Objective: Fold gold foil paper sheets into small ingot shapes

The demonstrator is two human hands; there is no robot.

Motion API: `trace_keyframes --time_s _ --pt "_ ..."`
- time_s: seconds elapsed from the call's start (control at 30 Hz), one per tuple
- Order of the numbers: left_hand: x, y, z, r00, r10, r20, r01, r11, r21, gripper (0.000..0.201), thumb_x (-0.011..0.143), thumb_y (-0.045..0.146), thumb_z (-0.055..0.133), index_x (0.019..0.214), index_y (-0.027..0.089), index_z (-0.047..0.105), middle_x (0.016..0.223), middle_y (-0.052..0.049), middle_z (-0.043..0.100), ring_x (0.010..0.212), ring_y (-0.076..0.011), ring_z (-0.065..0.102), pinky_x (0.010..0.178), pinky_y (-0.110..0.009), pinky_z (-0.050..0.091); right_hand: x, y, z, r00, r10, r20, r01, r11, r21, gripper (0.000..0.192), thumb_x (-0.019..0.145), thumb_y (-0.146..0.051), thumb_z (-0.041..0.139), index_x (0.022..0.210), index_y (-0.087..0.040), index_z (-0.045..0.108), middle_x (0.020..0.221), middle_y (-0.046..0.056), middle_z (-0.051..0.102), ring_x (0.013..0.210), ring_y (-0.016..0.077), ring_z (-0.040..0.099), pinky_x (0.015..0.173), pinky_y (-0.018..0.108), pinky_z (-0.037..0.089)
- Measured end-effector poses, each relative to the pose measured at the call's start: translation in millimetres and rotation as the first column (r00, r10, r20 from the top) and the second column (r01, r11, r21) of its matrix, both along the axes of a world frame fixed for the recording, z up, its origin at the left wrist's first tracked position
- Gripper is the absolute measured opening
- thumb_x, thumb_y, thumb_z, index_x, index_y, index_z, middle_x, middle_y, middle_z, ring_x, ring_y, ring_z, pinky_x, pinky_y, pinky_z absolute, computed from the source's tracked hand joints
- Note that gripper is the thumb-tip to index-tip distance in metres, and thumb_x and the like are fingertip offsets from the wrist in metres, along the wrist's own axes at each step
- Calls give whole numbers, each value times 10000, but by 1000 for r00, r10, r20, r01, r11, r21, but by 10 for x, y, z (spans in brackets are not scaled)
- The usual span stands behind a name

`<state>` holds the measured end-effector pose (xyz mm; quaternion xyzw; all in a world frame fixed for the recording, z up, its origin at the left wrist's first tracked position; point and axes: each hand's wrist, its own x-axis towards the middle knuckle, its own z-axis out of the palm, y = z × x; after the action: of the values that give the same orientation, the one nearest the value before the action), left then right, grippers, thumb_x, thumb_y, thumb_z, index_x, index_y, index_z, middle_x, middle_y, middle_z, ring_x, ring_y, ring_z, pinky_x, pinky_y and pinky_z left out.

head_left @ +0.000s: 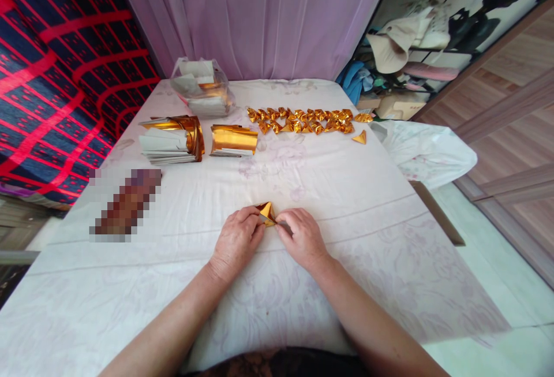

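Note:
Between my two hands, just above the table's middle, is a partly folded piece of gold foil paper [268,211]. My left hand [239,231] grips its left side with the fingers closed. On the other side, my right hand [304,235] pinches the right corner between thumb and fingers. Farther back lie a curved stack of gold foil sheets [234,139] and a thicker stack of sheets [167,145] with pale backs showing. Rows of folded gold foil pieces [303,120] run along the far right, and a single flat gold triangle [359,137] lies near them.
A clear plastic bag [202,88] of more sheets stands at the back left. A blurred-out item [127,204] lies on the left. Past the table's right edge are a white plastic bag [428,152] and a shelf with a cap [389,48] and shoes. A purple curtain [259,19] hangs behind.

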<state>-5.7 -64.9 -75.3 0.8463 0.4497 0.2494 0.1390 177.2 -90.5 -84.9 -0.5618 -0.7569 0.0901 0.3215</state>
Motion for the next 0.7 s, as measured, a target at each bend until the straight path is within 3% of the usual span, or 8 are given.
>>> trace_keyframes --time_s 0.17,0.3,0.47,0.7 --pt "8 10 -6 1000 10 16 -10 1000 -11 103 872 156 563 792 178 625 1047 -74 648 967 -228 637 880 -425 536 28 -13 -8 998 10 -58 -9 1000 20 199 781 -37 500 825 -207 595 821 31 660 809 197 579 762 330 444" --pt "13 14 10 1000 20 3 -20 1000 -22 96 860 157 577 780 180 623 1037 -73 651 951 -229 639 871 -425 538 49 -42 9 995 74 -69 -71 997 37 249 807 -44 486 879 -209 658 913 42 675 860 189 591 797 332 463" --pt "19 21 27 1000 21 1 -21 999 -30 96 857 150 573 780 184 620 1034 -71 650 938 -225 636 861 -419 536 79 -114 35 993 108 53 -111 992 58 315 841 -73 492 1015 -220 710 1047 66 661 931 204 583 831 361 468" --pt "17 24 27 1000 20 14 -19 999 -26 106 846 137 553 769 185 609 1047 -75 644 949 -224 633 872 -418 535 83 -143 69 978 128 168 -135 990 33 348 851 -85 503 1107 -216 700 1065 79 642 932 216 550 822 374 465"
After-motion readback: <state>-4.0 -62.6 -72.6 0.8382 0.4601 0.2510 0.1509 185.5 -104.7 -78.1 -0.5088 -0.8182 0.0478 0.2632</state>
